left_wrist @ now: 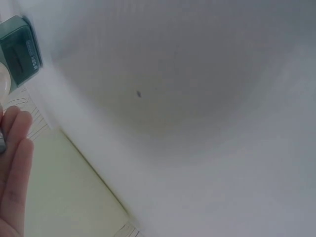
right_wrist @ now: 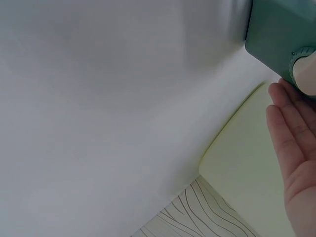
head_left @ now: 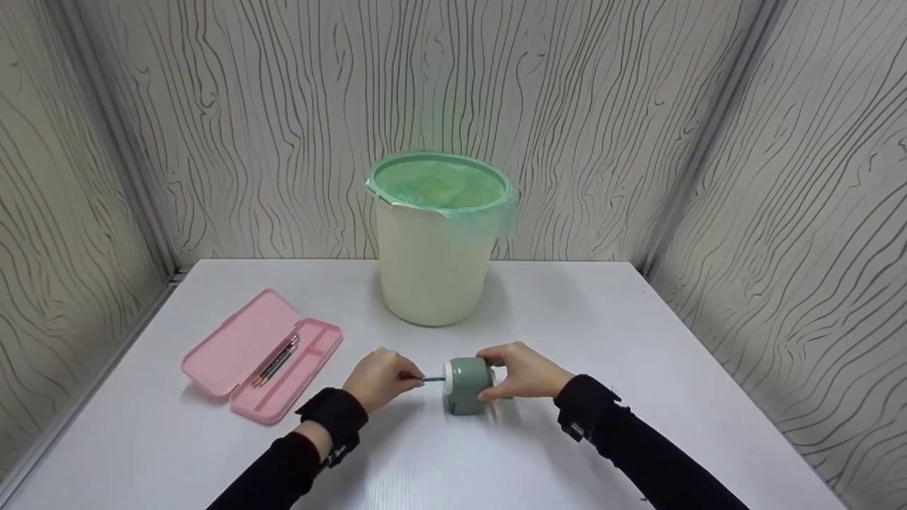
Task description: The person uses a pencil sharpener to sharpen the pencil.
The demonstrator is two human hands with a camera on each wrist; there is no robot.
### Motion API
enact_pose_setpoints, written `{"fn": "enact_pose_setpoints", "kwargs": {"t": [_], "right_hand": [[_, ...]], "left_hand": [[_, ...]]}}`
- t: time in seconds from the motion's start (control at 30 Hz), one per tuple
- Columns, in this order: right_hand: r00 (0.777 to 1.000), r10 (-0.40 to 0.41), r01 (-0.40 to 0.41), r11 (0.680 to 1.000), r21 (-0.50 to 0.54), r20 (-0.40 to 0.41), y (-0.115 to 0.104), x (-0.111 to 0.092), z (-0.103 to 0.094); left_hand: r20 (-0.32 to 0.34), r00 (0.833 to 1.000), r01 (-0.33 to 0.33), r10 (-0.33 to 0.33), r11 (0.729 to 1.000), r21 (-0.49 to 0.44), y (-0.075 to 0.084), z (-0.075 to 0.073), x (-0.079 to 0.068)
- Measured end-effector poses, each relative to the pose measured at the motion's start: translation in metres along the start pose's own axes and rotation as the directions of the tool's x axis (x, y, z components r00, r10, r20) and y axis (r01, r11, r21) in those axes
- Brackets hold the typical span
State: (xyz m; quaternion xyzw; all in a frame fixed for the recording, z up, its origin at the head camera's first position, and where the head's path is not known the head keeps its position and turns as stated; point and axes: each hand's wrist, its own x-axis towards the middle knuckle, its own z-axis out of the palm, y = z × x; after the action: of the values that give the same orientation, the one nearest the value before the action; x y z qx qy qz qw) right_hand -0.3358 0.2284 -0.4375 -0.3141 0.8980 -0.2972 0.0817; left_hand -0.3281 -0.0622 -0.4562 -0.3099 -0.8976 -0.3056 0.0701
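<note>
A green desktop pencil sharpener (head_left: 465, 388) with a white front ring stands on the white table, its green body also at the upper left of the left wrist view. My left hand (head_left: 381, 377) pinches a dark pencil (head_left: 434, 380) whose far end meets the sharpener's front. Around the back of the sharpener, my right hand (head_left: 531, 370) grips with the thumb on the near side and fingers over the top. In the right wrist view that thumb lies by a toothed ring on the green body (right_wrist: 274, 37). The crank is mostly hidden by the hand.
To the left lies an open pink pencil case (head_left: 244, 340) with several pencils (head_left: 278, 363) in it. A pale waste bin (head_left: 432, 269) with a green liner stands behind the sharpener. Wood-patterned walls (head_left: 283, 106) border the table's back and sides.
</note>
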Motion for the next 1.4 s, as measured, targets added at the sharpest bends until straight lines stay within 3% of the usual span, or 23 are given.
{"fn": "enact_pose_setpoints", "kwargs": {"t": [0.3,0.8,1.17,1.4], "right_hand": [[1.000,0.007,-0.007,1.000,-0.002,0.006,-0.003,0.000,0.000],[1.000,0.013,-0.012,0.996,-0.093,0.008,-0.005,0.005,-0.001],[0.999,0.013,-0.009,0.991,-0.131,0.034,-0.007,0.012,-0.006],[0.999,-0.004,0.011,0.988,-0.152,0.042,-0.007,0.013,-0.007]], "left_hand": [[-0.006,1.000,0.005,-0.005,1.000,-0.025,0.003,0.001,0.000],[0.006,1.000,-0.003,0.003,1.000,-0.011,0.005,0.007,0.006],[0.000,0.997,-0.072,0.072,0.997,0.000,0.006,0.008,0.007],[-0.001,0.997,-0.082,0.082,0.996,0.025,0.007,0.009,0.008]]}}
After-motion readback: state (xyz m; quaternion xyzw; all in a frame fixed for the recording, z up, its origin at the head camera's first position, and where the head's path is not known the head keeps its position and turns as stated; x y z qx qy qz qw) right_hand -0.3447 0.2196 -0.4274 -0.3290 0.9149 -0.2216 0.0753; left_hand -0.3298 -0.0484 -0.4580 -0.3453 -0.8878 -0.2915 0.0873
